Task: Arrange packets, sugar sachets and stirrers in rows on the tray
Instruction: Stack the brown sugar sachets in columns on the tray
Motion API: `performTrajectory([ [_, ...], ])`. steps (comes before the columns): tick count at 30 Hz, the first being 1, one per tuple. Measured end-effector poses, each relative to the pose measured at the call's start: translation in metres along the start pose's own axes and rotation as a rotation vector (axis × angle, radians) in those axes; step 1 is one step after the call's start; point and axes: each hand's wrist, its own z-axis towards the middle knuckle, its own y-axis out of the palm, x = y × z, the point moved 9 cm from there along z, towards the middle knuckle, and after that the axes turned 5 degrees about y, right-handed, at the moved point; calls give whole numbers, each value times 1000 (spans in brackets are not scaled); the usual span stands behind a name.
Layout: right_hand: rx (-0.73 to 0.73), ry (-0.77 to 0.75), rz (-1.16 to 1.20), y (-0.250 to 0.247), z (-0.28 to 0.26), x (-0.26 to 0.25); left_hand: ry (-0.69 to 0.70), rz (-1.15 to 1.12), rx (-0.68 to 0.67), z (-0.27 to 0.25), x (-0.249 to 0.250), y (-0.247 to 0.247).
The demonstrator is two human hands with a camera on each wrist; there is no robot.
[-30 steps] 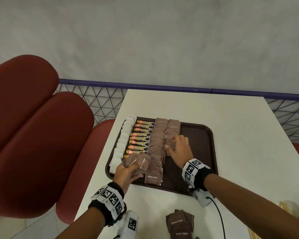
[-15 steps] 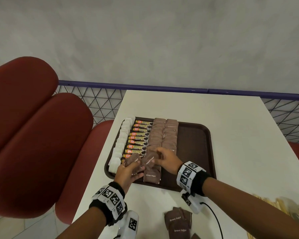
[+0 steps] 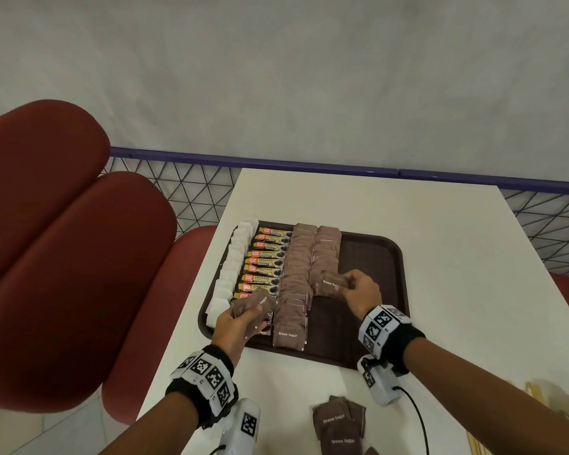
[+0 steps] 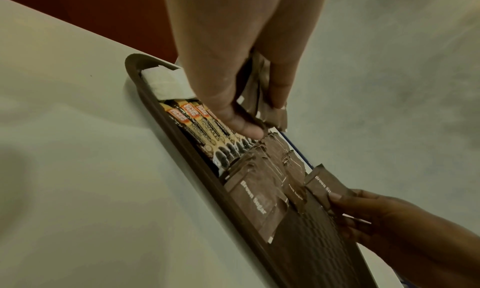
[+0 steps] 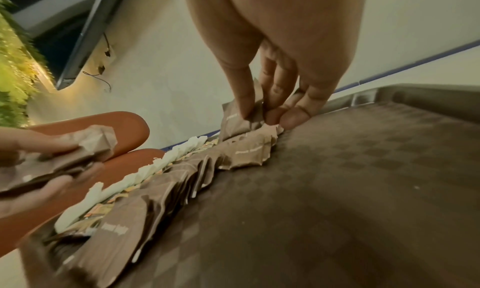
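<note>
A dark brown tray [image 3: 388, 257] holds rows: white sachets [image 3: 234, 261] at the left, coffee granule packets [image 3: 265, 262], then two rows of brown sugar sachets [image 3: 296, 277]. My left hand [image 3: 240, 320] grips a small stack of brown sugar sachets [image 3: 253, 302] over the tray's near left corner; the stack [image 4: 262, 99] shows between thumb and fingers in the left wrist view. My right hand [image 3: 358, 290] pinches one brown sugar sachet [image 3: 330, 280] at the near end of the shorter second brown row [image 5: 249, 152]. That sachet [image 5: 239, 118] stands tilted above the row.
Loose brown sugar sachets [image 3: 339, 425] lie on the white table [image 3: 457, 290] near its front edge. Wooden stirrers [image 3: 559, 418] lie at the lower right. Red padded seats [image 3: 63, 241] stand to the left, a mesh railing [image 3: 191, 192] behind. The tray's right part is bare.
My right hand left the second brown row, came to the left hand's stack, took one sachet and carried it back to the near end of that row.
</note>
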Motion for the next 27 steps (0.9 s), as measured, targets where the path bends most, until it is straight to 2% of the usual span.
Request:
performTrajectory([
  [9,-73,76,-149,28,15,10,25,2,4,4,4,-5],
  [17,-56,-86,-418,38,18,-7,30,15,15,3,6,-7],
  [24,47,-179,-477,30,14,-12,17,-6,-5,0,5,0],
  [27,63,-226,-423,26,10,-16,14,18,0,-1,4,0],
])
